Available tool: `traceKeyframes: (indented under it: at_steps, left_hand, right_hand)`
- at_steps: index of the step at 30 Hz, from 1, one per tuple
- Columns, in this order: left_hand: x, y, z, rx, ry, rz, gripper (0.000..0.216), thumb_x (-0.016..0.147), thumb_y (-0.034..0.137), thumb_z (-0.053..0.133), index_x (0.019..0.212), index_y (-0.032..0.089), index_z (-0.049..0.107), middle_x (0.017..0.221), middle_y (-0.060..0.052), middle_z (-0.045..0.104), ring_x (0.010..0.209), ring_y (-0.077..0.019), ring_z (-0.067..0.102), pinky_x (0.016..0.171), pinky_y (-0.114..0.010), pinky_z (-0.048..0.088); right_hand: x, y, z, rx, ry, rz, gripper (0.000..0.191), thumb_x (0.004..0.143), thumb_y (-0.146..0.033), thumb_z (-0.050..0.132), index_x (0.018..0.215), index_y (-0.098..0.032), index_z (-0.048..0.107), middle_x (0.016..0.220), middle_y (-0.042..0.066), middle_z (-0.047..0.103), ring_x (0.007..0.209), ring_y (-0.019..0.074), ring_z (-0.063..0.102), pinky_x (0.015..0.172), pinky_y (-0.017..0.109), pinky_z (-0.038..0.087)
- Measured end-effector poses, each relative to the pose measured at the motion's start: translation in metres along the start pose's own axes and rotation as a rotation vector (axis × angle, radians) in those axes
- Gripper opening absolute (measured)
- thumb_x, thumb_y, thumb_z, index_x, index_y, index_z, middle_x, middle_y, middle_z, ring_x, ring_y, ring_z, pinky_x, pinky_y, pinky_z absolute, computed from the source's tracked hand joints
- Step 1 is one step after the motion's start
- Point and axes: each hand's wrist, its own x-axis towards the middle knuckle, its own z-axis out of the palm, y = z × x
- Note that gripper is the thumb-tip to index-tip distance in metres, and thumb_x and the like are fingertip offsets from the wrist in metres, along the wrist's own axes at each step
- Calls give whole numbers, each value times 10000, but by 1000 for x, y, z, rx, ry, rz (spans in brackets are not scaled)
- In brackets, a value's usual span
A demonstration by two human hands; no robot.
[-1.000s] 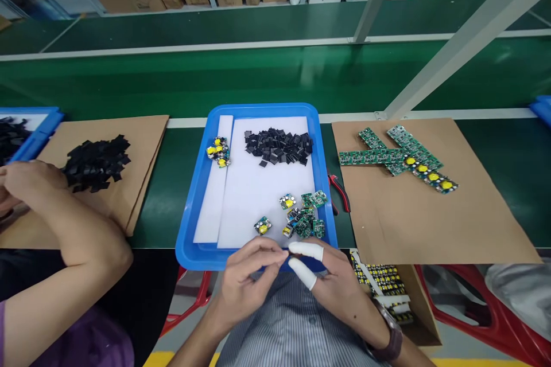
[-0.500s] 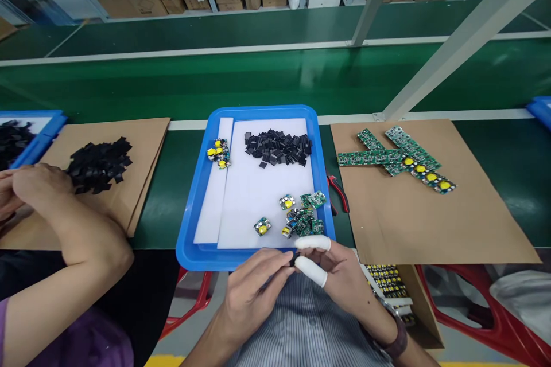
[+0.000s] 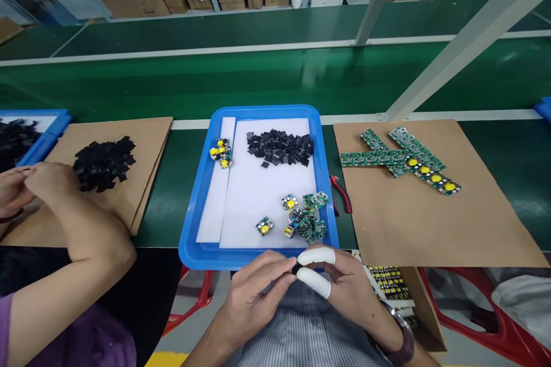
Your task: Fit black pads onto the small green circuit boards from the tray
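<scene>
Just past the front edge of the blue tray (image 3: 194, 200), both hands meet at a small black piece (image 3: 295, 268), mostly hidden by fingers. My left hand (image 3: 258, 292) pinches it between thumb and forefinger. My right hand (image 3: 344, 278), with white covers on thumb and forefinger, pinches its other side. Beyond them in the tray lies a heap of small circuit boards (image 3: 306, 225), some bearing yellow parts. A single board with a yellow part (image 3: 264, 226) sits apart to the left. Flat black pieces (image 3: 282, 148) are piled at the back, and a few yellow-topped boards (image 3: 221, 152) lie at the left.
Red-handled pliers (image 3: 341, 194) lie right of the tray. Strips of circuit boards (image 3: 374, 158) rest on cardboard (image 3: 400, 229). An open box of yellow-topped boards (image 3: 390, 282) stands below. At left, a co-worker's arm (image 3: 92, 241) reaches beside a black heap (image 3: 104, 164).
Both hands keep their pinch on the black piece, with only a slight shift of the fingers. The whole view has moved slightly. The co-worker's hands have moved a little.
</scene>
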Motion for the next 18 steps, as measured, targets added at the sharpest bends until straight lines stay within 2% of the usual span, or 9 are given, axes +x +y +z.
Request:
traceKeyframes:
  at_steps: [2,5,8,10,12,15,18]
  left_hand:
    - [1,-3,-12,69,-43,-10,537,870,100,774,1371,235,637,1140,-87,715,1014,-201,700,861,-335,619]
    - [10,-14,-33,298,13,-122,644,858,267,813,1453,270,565,1268,-113,675,1123,-260,672,963,-436,592]
    - [22,-31,-44,441,26,-224,567,881,296,778,1419,292,600,1285,-104,687,1187,-309,652,1012,-521,558]
    - [28,-38,-44,412,20,-283,509,881,296,767,1373,282,640,1211,-91,725,1147,-316,676,997,-529,566]
    - [30,-40,-39,262,106,-367,507,901,289,742,1393,270,621,1147,-80,738,1073,-282,707,968,-487,590]
    - [27,-33,-28,-193,226,-490,555,945,306,696,1475,272,537,1181,-89,706,1075,-246,711,911,-404,626]
    - [20,-26,-19,-605,199,-554,493,958,305,684,1439,269,584,1235,-112,694,1114,-269,711,875,-383,647]
  right_hand:
    - [-1,1,0,1,35,14,253,880,-131,761,1056,-310,789,943,9,776,814,153,719,753,251,597]
    - [-1,3,-1,33,152,58,164,870,-164,776,983,-280,800,919,20,782,802,164,747,743,251,632]
    - [1,3,0,153,203,112,164,869,-186,778,998,-283,804,942,25,776,725,169,764,698,275,667]
    - [4,1,0,214,187,107,151,889,-194,756,999,-284,808,968,31,765,681,169,765,670,291,677]
    - [6,-1,1,218,179,79,140,897,-195,743,983,-280,813,996,42,763,719,183,777,684,302,684]
    - [9,-3,2,142,234,69,215,870,-176,769,1045,-294,806,970,34,789,787,187,784,733,291,683]
    - [14,-6,6,75,273,37,226,853,-151,774,1036,-282,800,952,30,794,790,174,774,745,272,671]
